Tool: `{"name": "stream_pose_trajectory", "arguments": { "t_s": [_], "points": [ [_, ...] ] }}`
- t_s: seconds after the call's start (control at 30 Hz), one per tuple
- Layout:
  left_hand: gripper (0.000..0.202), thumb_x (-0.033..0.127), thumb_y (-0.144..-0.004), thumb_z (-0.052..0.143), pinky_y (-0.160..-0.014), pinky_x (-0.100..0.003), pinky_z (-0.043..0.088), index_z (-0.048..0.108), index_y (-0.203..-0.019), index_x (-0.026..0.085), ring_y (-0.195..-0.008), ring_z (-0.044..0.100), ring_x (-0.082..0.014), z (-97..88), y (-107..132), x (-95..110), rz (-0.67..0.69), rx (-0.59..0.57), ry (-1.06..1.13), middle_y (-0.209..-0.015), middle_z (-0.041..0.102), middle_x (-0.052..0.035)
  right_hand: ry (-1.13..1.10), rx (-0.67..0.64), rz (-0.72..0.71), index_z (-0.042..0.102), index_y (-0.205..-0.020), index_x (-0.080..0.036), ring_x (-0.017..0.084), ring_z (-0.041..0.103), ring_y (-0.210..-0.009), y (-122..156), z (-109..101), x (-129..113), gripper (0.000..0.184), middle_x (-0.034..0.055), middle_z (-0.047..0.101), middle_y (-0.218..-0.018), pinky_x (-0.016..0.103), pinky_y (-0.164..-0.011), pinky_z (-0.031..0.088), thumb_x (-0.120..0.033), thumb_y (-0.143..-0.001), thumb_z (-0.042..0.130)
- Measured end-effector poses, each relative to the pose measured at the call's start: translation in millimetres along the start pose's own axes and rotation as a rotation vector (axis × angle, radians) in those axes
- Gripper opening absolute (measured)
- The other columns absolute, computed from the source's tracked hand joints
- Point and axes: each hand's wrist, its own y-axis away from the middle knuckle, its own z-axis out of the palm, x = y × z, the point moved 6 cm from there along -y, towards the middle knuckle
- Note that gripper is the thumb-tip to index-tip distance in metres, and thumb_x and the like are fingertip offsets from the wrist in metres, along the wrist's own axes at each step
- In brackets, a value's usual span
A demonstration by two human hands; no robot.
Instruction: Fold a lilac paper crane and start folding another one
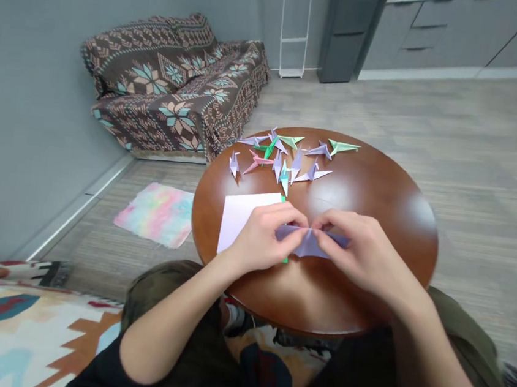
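A partly folded sheet of purple origami paper [311, 247] is pinched between my two hands, just above the near middle of the round table. My left hand [270, 232] is closed, thumb and fingers gripping the paper close to its centre. From the other side my right hand [350, 240] pinches it, with the fingertips of both hands almost touching. My fingers cover parts of the paper's left and right sides. Under and beside my left hand lies a stack of square paper [240, 216], white-lilac on top, with a green edge showing.
Several folded paper cranes [285, 159] in purple, green, pink and teal stand at the far side of the brown round table [391, 201]. A sofa with a patterned cover [180, 99] and a pastel rug [157, 213] are to the left. Grey cabinets [432, 36] line the back.
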Motion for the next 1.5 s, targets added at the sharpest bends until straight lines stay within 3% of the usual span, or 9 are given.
{"name": "stream_pose_trajectory", "arguments": {
  "t_s": [0.6,0.73,0.87,0.97,1.03,1.13,1.2,1.3,1.5],
  "points": [
    [0.010,0.013,-0.084,0.068,-0.073,-0.027,0.051,0.074,-0.077,0.018,-0.073,0.068,-0.0150,1.3,-0.4,-3.8,-0.123,0.006,0.157,-0.077,0.075,-0.0016,0.024,0.015,-0.038,0.064,-0.081,-0.022,0.020,0.064,-0.074,-1.1,-0.5,-6.3,0.013,0.0008,0.071,-0.078,0.033,-0.074,0.043,-0.021,-0.094,0.064],
    [0.009,0.013,-0.083,0.070,-0.071,-0.026,0.051,0.075,-0.077,0.017,-0.073,0.068,-0.0148,-6.9,-0.6,-11.4,-0.171,0.037,0.182,-0.077,0.075,-0.0020,0.016,0.024,-0.026,0.063,-0.080,-0.022,0.018,0.063,-0.071,0.6,-9.8,1.3,0.013,-0.0004,0.070,-0.076,0.032,-0.071,0.045,-0.013,-0.088,0.063],
    [0.009,0.017,-0.083,0.071,-0.071,-0.027,0.051,0.073,-0.074,0.017,-0.073,0.068,-0.0155,-19.5,0.8,-23.7,-0.227,0.095,0.189,-0.078,0.076,-0.0030,0.048,0.005,0.026,0.061,-0.078,-0.023,0.019,0.064,-0.070,7.5,-23.2,22.3,0.013,-0.0001,0.070,-0.075,0.032,-0.069,0.046,-0.014,-0.087,0.062],
    [0.011,0.019,-0.084,0.071,-0.074,-0.028,0.052,0.072,-0.073,0.016,-0.073,0.068,-0.0158,-22.8,2.0,-27.0,-0.233,0.115,0.193,-0.078,0.076,-0.0033,0.120,0.126,0.049,0.060,-0.078,-0.024,0.020,0.064,-0.068,12.6,-37.0,33.4,0.012,0.0006,0.069,-0.073,0.034,-0.067,0.045,-0.016,-0.087,0.062],
    [0.011,0.020,-0.084,0.071,-0.074,-0.028,0.053,0.072,-0.074,0.017,-0.074,0.068,-0.0163,-20.4,2.0,-25.9,-0.237,0.106,0.191,-0.078,0.076,-0.0035,0.126,0.225,0.032,0.064,-0.086,-0.024,0.024,0.069,-0.079,13.3,-42.5,30.6,0.006,0.0038,0.074,-0.085,0.037,-0.076,0.049,-0.020,-0.091,0.063],
    [0.011,0.022,-0.084,0.072,-0.074,-0.029,0.054,0.073,-0.074,0.017,-0.075,0.069,-0.0170,-14.6,1.2,-22.9,-0.254,0.096,0.214,-0.079,0.077,-0.0040,0.068,0.174,-0.062,0.066,-0.104,-0.025,0.028,0.071,-0.099,7.6,-32.6,13.4,0.008,0.0080,0.076,-0.108,0.041,-0.089,0.051,-0.027,-0.097,0.065],
    [0.011,0.023,-0.084,0.073,-0.075,-0.029,0.054,0.073,-0.075,0.017,-0.075,0.069,-0.0171,-10.9,0.4,-21.3,-0.260,0.089,0.249,-0.080,0.077,-0.0043,0.044,0.086,-0.090,0.066,-0.100,-0.025,0.025,0.070,-0.091,2.6,-21.3,3.6,0.003,0.0060,0.076,-0.098,0.038,-0.085,0.050,-0.025,-0.098,0.063],
    [0.009,0.022,-0.083,0.073,-0.073,-0.028,0.053,0.074,-0.076,0.016,-0.075,0.069,-0.0166,-7.0,0.2,-20.0,-0.257,0.071,0.276,-0.079,0.077,-0.0042,0.026,0.030,-0.099,0.065,-0.091,-0.023,0.021,0.066,-0.078,-1.4,-11.0,-2.6,0.012,0.0030,0.073,-0.084,0.034,-0.076,0.048,-0.019,-0.100,0.058],
    [0.008,0.018,-0.081,0.070,-0.066,-0.026,0.049,0.076,-0.077,0.017,-0.071,0.067,-0.0154,-3.6,2.4,-19.0,-0.247,0.035,0.205,-0.077,0.075,-0.0037,0.082,-0.010,-0.126,0.062,-0.091,-0.021,0.020,0.063,-0.078,1.4,-5.1,-2.3,0.012,0.0031,0.069,-0.083,0.034,-0.078,0.044,-0.018,-0.101,0.056]
  ]
}}
